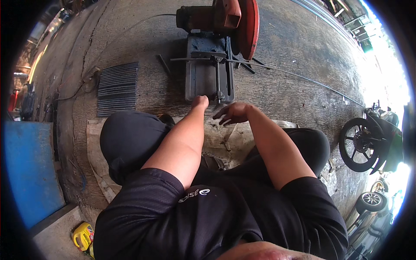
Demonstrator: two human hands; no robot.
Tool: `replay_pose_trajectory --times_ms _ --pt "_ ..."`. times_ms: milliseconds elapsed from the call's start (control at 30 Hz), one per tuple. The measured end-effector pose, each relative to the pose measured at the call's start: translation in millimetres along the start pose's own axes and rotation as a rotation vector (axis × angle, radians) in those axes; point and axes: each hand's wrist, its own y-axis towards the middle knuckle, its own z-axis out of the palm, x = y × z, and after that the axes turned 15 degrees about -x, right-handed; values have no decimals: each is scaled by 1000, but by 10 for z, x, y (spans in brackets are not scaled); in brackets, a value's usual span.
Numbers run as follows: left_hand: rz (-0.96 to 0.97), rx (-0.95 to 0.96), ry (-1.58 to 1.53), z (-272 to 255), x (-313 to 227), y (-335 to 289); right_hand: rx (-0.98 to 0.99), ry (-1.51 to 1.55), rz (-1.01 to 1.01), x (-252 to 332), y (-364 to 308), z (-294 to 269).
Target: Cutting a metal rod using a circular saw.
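In front of me stands a red chop saw (249,30) on a grey metal base (193,82). A long thin metal rod (303,78) lies across the base at its clamp (218,60) and runs far to the right. My left hand (200,102) is at the base's near edge, curled like a fist; its fingers are mostly hidden. Just right of it, by the near end of the clamp screw (219,93), my right hand (235,113) has its darkened fingers apart, with nothing visible in them.
Left of the saw lies a row of cut metal rods (118,89). Short bar pieces (163,64) lie beside the base. A cloth sheet (97,134) is under my legs. A motorcycle (368,141) stands right; a blue panel (30,169) and yellow container (82,237) are left.
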Motion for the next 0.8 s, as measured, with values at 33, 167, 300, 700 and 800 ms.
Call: replay_pose_trajectory --times_ms 33,167,300,700,800 --pt "39 -5 4 30 5 20 -139 -251 82 27 -14 39" --pt "166 133 -69 92 38 11 -250 -744 349 -76 55 22" --pt "246 268 -33 96 54 -64 -440 -988 364 -240 273 -275" --pt "325 245 256 108 9 -141 -798 -541 242 -305 373 -398" --pt "174 68 145 27 7 -87 -795 33 -28 -94 148 -151"
